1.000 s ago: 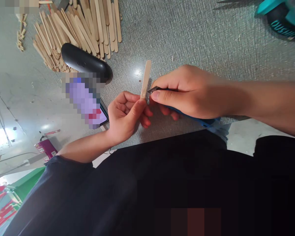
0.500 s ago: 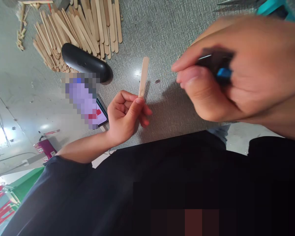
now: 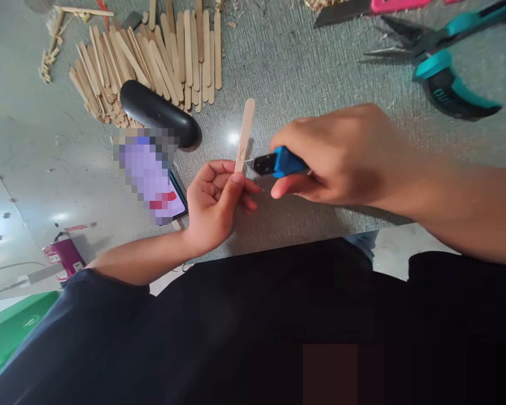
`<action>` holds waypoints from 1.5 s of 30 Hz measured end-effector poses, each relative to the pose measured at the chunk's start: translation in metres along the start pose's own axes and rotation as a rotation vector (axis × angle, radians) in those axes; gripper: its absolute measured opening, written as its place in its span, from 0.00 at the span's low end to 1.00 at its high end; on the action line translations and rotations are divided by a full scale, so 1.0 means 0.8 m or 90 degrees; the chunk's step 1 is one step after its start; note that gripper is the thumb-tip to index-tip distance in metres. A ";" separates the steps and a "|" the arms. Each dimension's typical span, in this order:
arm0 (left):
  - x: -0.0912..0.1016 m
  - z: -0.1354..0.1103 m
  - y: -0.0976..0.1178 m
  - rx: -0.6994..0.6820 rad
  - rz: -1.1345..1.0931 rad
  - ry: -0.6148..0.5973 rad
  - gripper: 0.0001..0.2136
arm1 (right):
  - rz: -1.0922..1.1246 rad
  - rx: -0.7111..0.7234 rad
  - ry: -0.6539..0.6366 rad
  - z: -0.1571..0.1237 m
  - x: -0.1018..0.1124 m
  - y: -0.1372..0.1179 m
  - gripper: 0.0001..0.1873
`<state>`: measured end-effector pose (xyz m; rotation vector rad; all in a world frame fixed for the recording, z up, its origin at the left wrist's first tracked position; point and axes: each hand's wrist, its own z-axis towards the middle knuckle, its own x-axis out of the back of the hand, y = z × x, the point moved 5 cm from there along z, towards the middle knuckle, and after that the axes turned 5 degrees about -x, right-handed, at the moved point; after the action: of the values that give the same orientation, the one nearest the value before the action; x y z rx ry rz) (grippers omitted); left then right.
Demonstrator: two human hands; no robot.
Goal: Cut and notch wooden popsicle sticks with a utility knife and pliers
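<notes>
My left hand (image 3: 215, 205) pinches the lower end of a flat wooden craft stick (image 3: 246, 129) between thumb and fingers, and the stick points up and away from me. From the right, my right hand (image 3: 333, 157) grips a small blue-and-black tool (image 3: 282, 162) whose exact kind I cannot tell. Its thin metal tip reaches the stick's right edge, just above my left thumb. A small dark mark shows on the stick near that tip; whether the tip touches the wood is unclear.
A heap of craft sticks (image 3: 152, 62) lies at the back left. In front of it are a black oblong case (image 3: 160, 115) and a phone (image 3: 152, 180) with a blurred screen. Teal-handled pliers (image 3: 436, 48) and a pink-handled blade (image 3: 349, 12) lie at the back right.
My right hand has come left and turned over, bringing the blue-and-black tool's tip to the craft stick. The pliers have come into fuller view. My left hand keeps its pinch.
</notes>
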<state>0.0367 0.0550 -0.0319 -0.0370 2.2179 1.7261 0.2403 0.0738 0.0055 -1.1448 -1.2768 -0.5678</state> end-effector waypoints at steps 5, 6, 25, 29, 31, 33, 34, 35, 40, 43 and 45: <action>0.002 0.000 0.003 -0.016 0.005 0.002 0.25 | -0.040 -0.051 -0.105 0.012 0.000 0.000 0.48; 0.002 0.000 0.004 -0.022 0.008 0.000 0.24 | -0.035 -0.055 -0.108 0.013 0.000 -0.001 0.48; 0.004 -0.002 0.004 0.007 0.018 0.012 0.25 | -0.017 -0.063 -0.105 0.012 0.002 -0.001 0.36; 0.004 -0.001 0.005 0.005 0.002 0.010 0.26 | 0.012 -0.069 -0.088 0.013 -0.002 0.000 0.38; 0.004 0.000 0.005 0.005 -0.007 0.007 0.26 | 0.032 -0.093 -0.067 0.013 0.000 0.001 0.40; 0.004 0.001 0.005 0.013 -0.006 0.007 0.27 | 0.020 -0.106 -0.076 0.014 0.003 0.001 0.41; 0.004 0.001 0.004 0.018 -0.004 0.010 0.27 | -0.002 -0.108 -0.089 0.014 0.004 0.000 0.41; 0.005 0.001 0.004 0.021 -0.002 0.015 0.27 | -0.029 -0.112 -0.097 0.014 0.007 -0.001 0.41; 0.005 -0.001 0.005 0.024 0.014 0.029 0.26 | -0.094 -0.202 -0.048 0.014 0.025 0.014 0.51; 0.005 -0.002 0.005 0.026 0.024 0.033 0.25 | -0.065 -0.154 -0.026 0.013 0.020 0.014 0.52; 0.006 -0.002 0.005 0.022 0.020 0.034 0.26 | -0.047 -0.093 -0.039 0.013 0.011 0.007 0.48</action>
<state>0.0314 0.0555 -0.0295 -0.0409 2.2986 1.7215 0.2427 0.0873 0.0103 -1.2471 -1.3520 -0.6947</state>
